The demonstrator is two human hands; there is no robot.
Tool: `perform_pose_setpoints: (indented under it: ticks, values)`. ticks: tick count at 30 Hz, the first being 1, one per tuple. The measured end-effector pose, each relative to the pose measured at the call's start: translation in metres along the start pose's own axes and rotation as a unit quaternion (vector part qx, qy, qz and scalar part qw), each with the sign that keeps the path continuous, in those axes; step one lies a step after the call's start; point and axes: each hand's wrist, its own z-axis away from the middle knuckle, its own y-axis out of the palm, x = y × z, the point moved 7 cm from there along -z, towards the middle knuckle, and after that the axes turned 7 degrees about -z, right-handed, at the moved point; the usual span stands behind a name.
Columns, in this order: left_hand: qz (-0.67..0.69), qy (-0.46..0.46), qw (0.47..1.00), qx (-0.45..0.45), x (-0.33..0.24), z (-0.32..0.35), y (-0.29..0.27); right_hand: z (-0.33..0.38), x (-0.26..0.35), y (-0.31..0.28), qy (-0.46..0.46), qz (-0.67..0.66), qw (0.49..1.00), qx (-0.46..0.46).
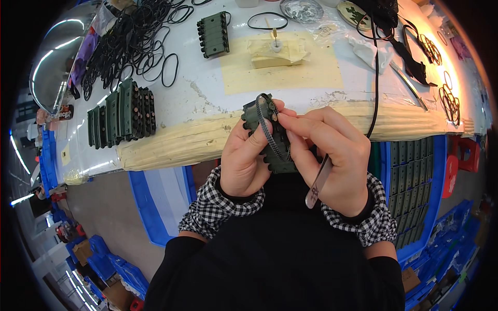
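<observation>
In front of my chest, my left hand (245, 158) is closed round a dark green toy tank chassis (280, 161) with small wheels along its side. A black ribbed rubber track (267, 130) loops over the chassis beneath my left thumb. My right hand (332, 155) pinches at the upper wheels and the track, its thumb and forefinger pressed together. Metal tweezers (318, 182) are held in that same hand with the flat end sticking out below the palm; their tips are hidden.
Several green chassis (122, 114) stand in a row at the table's left. Another chassis (213, 34) lies farther back, beside heaped black tracks (129, 44). A small cup (275, 46) with a stick sits on a taped block. Below the edge, a blue crate (412, 181) holds more chassis.
</observation>
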Motion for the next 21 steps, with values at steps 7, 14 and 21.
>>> perform_pose_setpoints:
  ticks: [7,14,21]
  values:
    - [-0.017,-0.010,0.999,-0.042,0.0023,0.0016,-0.0038,0.0026,-0.0038,0.0021,-0.012,-0.003,1.000,-0.005]
    - [-0.019,-0.003,0.999,-0.050,0.0025,0.0025,-0.0016,0.0023,-0.0055,0.0013,0.024,-0.027,0.999,0.014]
    - [-0.051,-0.004,0.997,-0.065,0.0021,0.0015,-0.0095,0.0019,-0.0066,0.0024,-0.019,-0.002,1.000,0.004]
